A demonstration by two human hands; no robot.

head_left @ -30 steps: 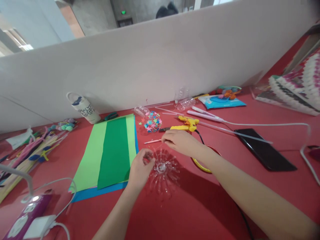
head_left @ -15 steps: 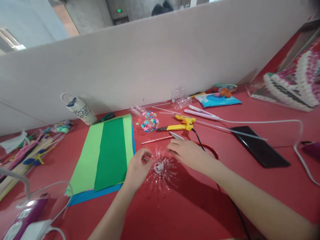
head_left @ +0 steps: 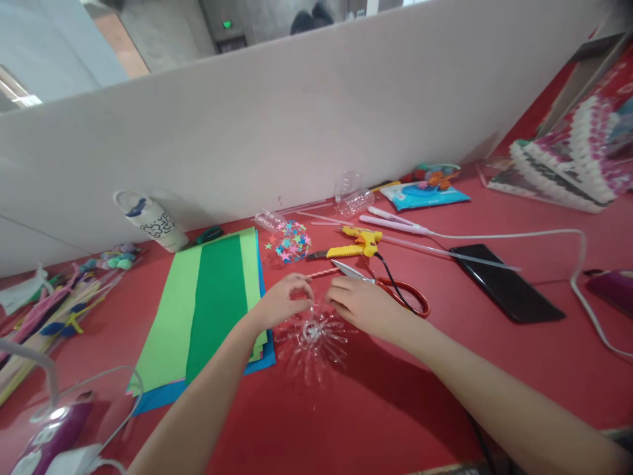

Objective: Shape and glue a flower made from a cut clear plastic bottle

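- Working over a clear cut bottle piece (head_left: pixel 310 343), sliced into thin strips that fan out like a sunburst round a small hub
- Found flat on the red table (head_left: pixel 395 409), between both hands, its near strips just right of the green paper (head_left: pixel 217 297)
- Pinching with the left hand (head_left: pixel 284 300), thumb and forefinger drawn together at the far strips, seemingly closed on one strip tip
- Reaching in with the right hand (head_left: pixel 359 305) palm down, fingers curled, tips at the far right strips; cannot tell whether anything is actually gripped there
- Probably very light and springy to handle, each strip bending easily and flicking back, so likely to skid on the smooth table if pushed from one side only
- Likely slippery too, and thin enough to crease or tear at the strip roots if bent sharply; cut edges perhaps a little sharp
- Best taken by one strip near its tip for bending, or pressed down at the stiffer hub to keep the whole thing in place
- Lying just beyond the right hand: red-handled scissors (head_left: pixel 403 293), a pink striped stick (head_left: pixel 321 272), then a yellow glue gun (head_left: pixel 359 243)
- Further off: a ball covered in paper stars (head_left: pixel 295 241) and, well apart to the right, a black phone (head_left: pixel 507 285)
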